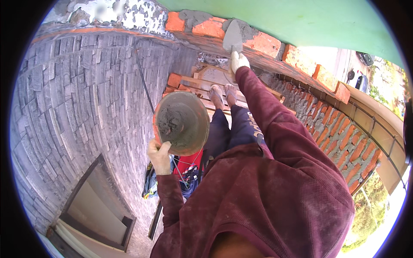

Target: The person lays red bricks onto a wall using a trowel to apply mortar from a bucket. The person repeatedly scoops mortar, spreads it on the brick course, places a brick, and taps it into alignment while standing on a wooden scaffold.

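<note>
My left hand [159,157], in a pale glove, grips the rim of a round bucket [201,136] on the left of my body. Wet grey mortar [174,122] lies inside the bucket. Stretched far forward, my gloved right hand [239,61] is closed round the handle of a trowel [233,37]. The trowel's blade lies against the wall top, over grey mortar [247,31] spread on a row of orange bricks [264,43]. My right hand hides most of the handle.
Under my feet are wooden planks [206,92], with loose bricks [174,80] beside them. A grey stone-clad wall [86,99] with a window [101,202] rises on the left. Beyond the bricks stands a green surface [301,21]. A rough brick wall [344,137] runs down the right.
</note>
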Motion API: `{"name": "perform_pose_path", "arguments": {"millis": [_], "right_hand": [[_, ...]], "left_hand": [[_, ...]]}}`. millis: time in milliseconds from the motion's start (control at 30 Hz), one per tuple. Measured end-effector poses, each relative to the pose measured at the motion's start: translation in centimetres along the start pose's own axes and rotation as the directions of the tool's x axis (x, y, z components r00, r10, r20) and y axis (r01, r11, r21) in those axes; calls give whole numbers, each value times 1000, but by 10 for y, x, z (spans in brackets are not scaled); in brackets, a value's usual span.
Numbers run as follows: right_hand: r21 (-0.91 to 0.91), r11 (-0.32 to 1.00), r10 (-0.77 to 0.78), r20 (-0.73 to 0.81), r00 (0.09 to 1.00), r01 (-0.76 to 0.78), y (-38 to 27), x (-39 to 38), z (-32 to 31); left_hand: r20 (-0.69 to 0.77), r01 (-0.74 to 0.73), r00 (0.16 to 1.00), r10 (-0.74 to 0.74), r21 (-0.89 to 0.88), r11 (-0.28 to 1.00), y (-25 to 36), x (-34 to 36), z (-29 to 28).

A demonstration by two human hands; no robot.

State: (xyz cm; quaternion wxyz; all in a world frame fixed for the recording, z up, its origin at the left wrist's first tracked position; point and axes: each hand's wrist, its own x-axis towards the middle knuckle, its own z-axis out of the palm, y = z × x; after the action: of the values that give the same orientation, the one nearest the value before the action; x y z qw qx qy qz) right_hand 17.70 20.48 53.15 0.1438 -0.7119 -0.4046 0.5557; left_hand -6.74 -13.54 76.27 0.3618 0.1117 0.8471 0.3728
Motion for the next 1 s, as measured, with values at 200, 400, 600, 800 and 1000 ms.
{"name": "perform_pose_path", "arguments": {"millis": [200, 400, 600, 800, 1000], "right_hand": [[-680, 721, -187, -8, 982, 132, 37, 13, -100], [-740, 631, -257, 84, 963, 233, 10, -33, -174], [-843, 448, -298, 173, 939, 298, 25, -46, -136], [-858, 503, -205, -2, 979, 104, 56, -17, -123], [-787, 607, -229, -39, 973, 111, 89, -62, -218]], "left_hand": [[-16, -64, 998, 66, 98, 993, 18, -9, 14], [-10, -52, 999, 53, 100, 994, -3, -7, 2], [-18, -50, 999, 51, 59, 997, -9, -1, 16], [22, -20, 1000, 20, 26, 999, -6, -3, 11], [26, -57, 998, 55, 59, 997, 13, -5, 25]]}}
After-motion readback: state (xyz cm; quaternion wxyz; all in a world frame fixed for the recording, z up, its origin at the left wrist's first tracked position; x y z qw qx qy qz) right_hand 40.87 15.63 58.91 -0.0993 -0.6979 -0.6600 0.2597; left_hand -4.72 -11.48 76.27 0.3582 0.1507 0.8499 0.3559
